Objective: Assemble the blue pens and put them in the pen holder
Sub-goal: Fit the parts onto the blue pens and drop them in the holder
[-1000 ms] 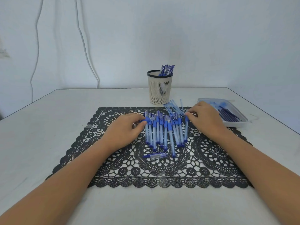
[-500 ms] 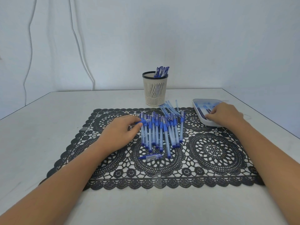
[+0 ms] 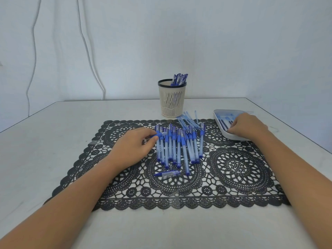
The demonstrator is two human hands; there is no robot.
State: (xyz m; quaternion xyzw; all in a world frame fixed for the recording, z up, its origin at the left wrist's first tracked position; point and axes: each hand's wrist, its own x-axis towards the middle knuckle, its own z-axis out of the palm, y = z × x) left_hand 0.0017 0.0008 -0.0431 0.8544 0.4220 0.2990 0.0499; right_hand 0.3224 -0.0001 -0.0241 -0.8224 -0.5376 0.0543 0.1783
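Blue pens (image 3: pixel 177 146) lie side by side in a row at the middle of the black lace mat (image 3: pixel 233 164), each running twelve to six so it can be taken singly; at nine o'clock of that row my left grip (image 3: pixel 133 148) rests on the mat and pinches one pen (image 3: pixel 158 134) near its blue collar between thumb and fingertips, held crosswise at the row's left edge, I judge so it waits ready for the piece it lacks; at six o'clock of the row a short capped piece (image 3: pixel 168 174) lies alone, apart from the rest; at twelve o'clock the pen holder (image 3: pixel 172 99) stands upright on the table (image 3: pixel 53 141) just beyond the mat, capped pens (image 3: pixel 179 79) leaning in it, near enough that the drop is short; at one o'clock, between holder and row, thin clear refills (image 3: pixel 186 121) lie fanned; at two o'clock my right grip (image 3: pixel 246 126) reaches into the white tray (image 3: pixel 218 114), fingers curled down among the parts there; whether they have closed on anything I cannot tell, since the knuckles hide the tips; I judge it is after the next part.
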